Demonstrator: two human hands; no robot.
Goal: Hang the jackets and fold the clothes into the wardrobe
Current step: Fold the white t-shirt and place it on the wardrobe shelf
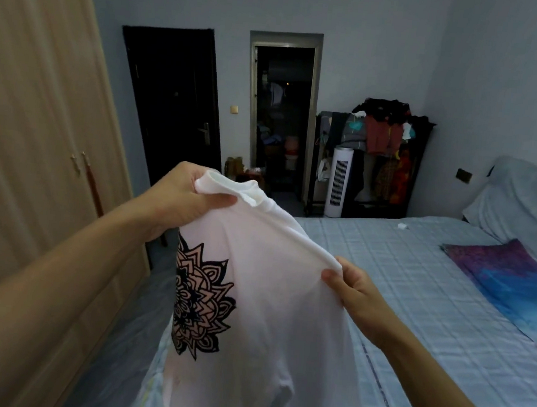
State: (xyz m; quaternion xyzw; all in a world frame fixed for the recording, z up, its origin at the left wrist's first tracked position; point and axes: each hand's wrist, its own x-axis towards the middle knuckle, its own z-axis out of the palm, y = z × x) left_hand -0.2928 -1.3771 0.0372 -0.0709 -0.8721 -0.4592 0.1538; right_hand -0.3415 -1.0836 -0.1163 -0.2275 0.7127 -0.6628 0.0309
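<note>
A white T-shirt with a dark and pink mandala print hangs in the air in front of me, above the bed's edge. My left hand grips its bunched upper corner up high. Lower and to the right, my right hand pinches the shirt's top edge. The cloth stretches between the two hands and its lower part drops out of the frame. The beige wardrobe stands at the left with its doors closed.
A bed with a light blue checked sheet fills the right side; a purple and blue cloth lies on it. At the far wall are a dark door, an open doorway, a white tower fan and a loaded clothes rack.
</note>
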